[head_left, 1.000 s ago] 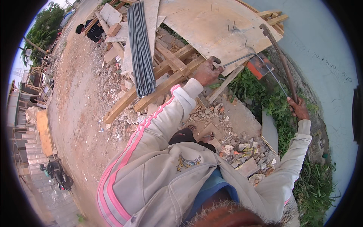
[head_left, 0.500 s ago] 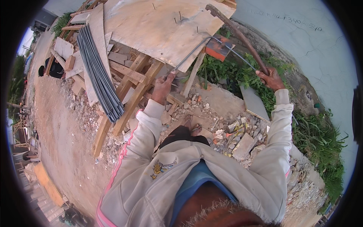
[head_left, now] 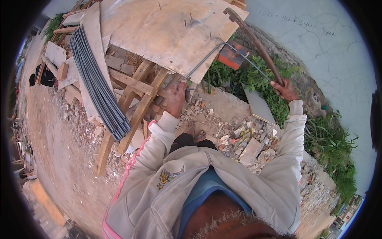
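Observation:
A thin steel rod [head_left: 203, 59], bent to an angle near the board's right edge, runs between my two hands. My left hand [head_left: 176, 97] is closed round its left end, just off the front edge of the plywood board [head_left: 159, 36]. Out to the right, my right hand [head_left: 286, 91] is closed on the lower end of a rusty rebar bending bar [head_left: 258, 46], whose notched head points up and away. The rod's right end reaches the fingers of that same hand; whether they pinch it is unclear. Below the bend sits an orange and dark block [head_left: 232, 55].
A bundle of straight steel rods [head_left: 97, 81] lies left of the board, over timber beams [head_left: 139, 107]. Several nails stand up from the board. Broken rubble [head_left: 248, 145] covers the ground by my feet. Green plants [head_left: 330, 147] line the cracked wall [head_left: 318, 47] on the right.
My left hand has shifted slightly right and nearer, with the rod still in it. The right hand keeps its grip on the bar. The surroundings have slid a little left in view.

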Demonstrator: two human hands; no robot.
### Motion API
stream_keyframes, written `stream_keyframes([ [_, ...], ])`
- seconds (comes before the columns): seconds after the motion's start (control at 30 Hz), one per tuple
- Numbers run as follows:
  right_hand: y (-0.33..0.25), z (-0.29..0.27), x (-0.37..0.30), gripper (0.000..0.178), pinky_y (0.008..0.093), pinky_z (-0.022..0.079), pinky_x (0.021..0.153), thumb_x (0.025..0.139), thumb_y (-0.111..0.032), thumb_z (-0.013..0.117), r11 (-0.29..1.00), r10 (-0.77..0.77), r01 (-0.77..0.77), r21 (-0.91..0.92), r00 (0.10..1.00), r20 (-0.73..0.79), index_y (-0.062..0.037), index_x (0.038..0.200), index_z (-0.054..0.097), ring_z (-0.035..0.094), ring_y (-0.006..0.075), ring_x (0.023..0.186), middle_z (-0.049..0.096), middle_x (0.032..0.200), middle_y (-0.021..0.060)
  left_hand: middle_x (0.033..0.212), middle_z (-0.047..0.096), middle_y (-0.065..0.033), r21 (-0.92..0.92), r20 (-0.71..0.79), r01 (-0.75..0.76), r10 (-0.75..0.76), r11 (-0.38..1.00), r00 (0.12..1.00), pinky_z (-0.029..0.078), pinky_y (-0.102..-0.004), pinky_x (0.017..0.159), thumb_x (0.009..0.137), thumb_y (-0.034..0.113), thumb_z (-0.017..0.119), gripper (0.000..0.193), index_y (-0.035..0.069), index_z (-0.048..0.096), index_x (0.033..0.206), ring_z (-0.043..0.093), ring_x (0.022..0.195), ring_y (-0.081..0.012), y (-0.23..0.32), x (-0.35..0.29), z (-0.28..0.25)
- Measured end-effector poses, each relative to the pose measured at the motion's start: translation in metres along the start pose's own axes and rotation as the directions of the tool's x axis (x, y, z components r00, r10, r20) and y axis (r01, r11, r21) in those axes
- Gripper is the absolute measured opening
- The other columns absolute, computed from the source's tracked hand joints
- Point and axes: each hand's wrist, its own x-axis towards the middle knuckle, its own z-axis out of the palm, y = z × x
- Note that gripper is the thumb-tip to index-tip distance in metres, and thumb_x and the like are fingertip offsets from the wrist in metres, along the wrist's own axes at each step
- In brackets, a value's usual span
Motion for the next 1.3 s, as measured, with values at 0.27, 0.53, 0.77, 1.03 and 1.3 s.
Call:
stream_keyframes([
  [0.27, -0.017, 0.023, 0.028, 0.036, 0.0271, 0.034, 0.04, 0.091, -0.039, 0.077, 0.999, -0.029, 0.028, -0.018, 0.999, -0.03, -0.009, 0.08, 0.059, 0.043, 0.0061, 0.043, 0.05, 0.056, -0.0036, 0.07, 0.06, -0.0078, 0.433, -0.075, -0.316, 0.382, 0.844, 0.921, 0.046, -0.0323, 0.063, 0.098, 0.041, 0.066, 0.043, -0.001, 0.065, 0.09, 0.053, 0.065, -0.0155, 0.036, 0.004, -0.037],
  [0.53, -0.01, 0.023, 0.033, 0.035, 0.0275, 0.034, 0.041, 0.09, -0.037, 0.078, 0.999, -0.052, 0.053, 0.01, 0.998, -0.04, -0.0074, 0.08, 0.061, 0.044, 0.0069, 0.044, 0.051, 0.056, -0.0027, 0.094, 0.067, -0.0151, 0.7, 0.173, -0.532, 0.61, 0.476, 0.773, 0.05, -0.0439, 0.082, 0.09, 0.032, 0.071, 0.029, 0.005, 0.067, 0.097, 0.063, 0.093, -0.0353, 0.098, 0.081, 0.022],
  [0.77, -0.007, 0.024, 0.036, 0.035, 0.0292, 0.036, 0.044, 0.091, -0.035, 0.077, 0.993, -0.1, 0.1, 0.067, 0.995, -0.001, -0.007, 0.078, 0.06, 0.046, 0.0079, 0.046, 0.051, 0.057, -0.0025, 0.119, 0.063, -0.0141, 0.867, 0.284, -0.461, 0.574, 0.188, 0.768, 0.041, -0.0502, 0.104, 0.088, 0.032, 0.068, 0.031, 0.015, 0.071, 0.114, 0.054, 0.119, -0.036, 0.058, 0.163, 0.097],
  [1.03, -0.015, 0.016, 0.032, 0.034, 0.028, 0.041, 0.045, 0.093, -0.036, 0.075, 0.988, -0.015, -0.003, 0.152, 0.994, 0.111, -0.0045, 0.092, 0.063, 0.05, 0.0087, 0.048, 0.057, 0.061, -0.0001, 0.119, 0.065, -0.0123, 0.847, 0.271, -0.488, 0.621, 0.209, 0.735, 0.044, -0.0491, 0.103, 0.087, 0.031, 0.069, 0.026, 0.021, 0.074, 0.11, 0.055, 0.117, -0.0372, 0.044, 0.177, 0.093],
  [1.3, 0.021, -0.012, 0.026, 0.041, 0.0284, 0.047, 0.058, 0.093, -0.037, 0.075, 0.99, -0.138, 0.138, -0.009, 0.99, 0.002, -0.0002, 0.107, 0.067, 0.056, 0.0095, 0.061, 0.059, 0.072, 0.0019, 0.122, 0.065, -0.0147, 0.888, 0.289, -0.449, 0.634, 0.104, 0.717, 0.044, -0.0486, 0.103, 0.089, 0.032, 0.069, 0.032, 0.015, 0.072, 0.116, 0.055, 0.117, -0.0386, 0.034, 0.183, 0.092],
])
